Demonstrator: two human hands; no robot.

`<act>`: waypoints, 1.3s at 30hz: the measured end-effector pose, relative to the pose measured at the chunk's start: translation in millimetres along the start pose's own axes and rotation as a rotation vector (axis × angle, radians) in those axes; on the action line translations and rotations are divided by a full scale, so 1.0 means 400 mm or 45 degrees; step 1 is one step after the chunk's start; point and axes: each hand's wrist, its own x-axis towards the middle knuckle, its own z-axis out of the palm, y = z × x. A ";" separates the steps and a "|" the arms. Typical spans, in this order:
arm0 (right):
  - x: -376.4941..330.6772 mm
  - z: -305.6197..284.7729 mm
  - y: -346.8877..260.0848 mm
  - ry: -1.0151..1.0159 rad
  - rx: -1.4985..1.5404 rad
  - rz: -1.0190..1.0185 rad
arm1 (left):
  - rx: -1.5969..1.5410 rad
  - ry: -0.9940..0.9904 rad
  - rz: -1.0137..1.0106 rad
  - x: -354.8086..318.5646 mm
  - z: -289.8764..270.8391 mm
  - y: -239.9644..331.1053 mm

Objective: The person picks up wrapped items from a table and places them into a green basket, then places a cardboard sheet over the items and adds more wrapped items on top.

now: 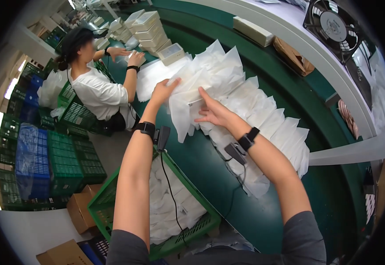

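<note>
A long pile of white translucent bags (263, 119) lies overlapped along the green conveyor belt (210, 172). My left hand (163, 90) grips the upper left edge of one white bag (183, 110) and lifts it off the pile. On the same bag, lower right, my right hand (214, 112) presses with fingers spread. Both wrists wear black bands with small clipped devices and a thin cable.
A green crate (113, 207) of white bags stands under my left arm. Another person in a white shirt (97, 90) works farther up the belt by stacked white boxes (150, 28). Green and blue crates (46, 159) fill the left. A black fan (333, 26) sits at the top right.
</note>
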 end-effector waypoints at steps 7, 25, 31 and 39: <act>0.053 -0.019 0.087 -0.185 -0.069 -0.292 | 0.093 -0.228 0.350 -0.235 -0.032 0.031; -0.260 0.541 1.143 -0.603 -0.263 0.424 | 0.075 0.138 -0.572 -1.213 -0.810 -0.458; -0.135 0.525 1.412 -0.224 -0.238 0.367 | -0.027 -0.059 -0.491 -1.211 -0.804 -0.805; -0.128 0.418 1.531 -0.346 -0.696 0.370 | -0.259 -0.128 -0.351 -1.181 -0.608 -1.177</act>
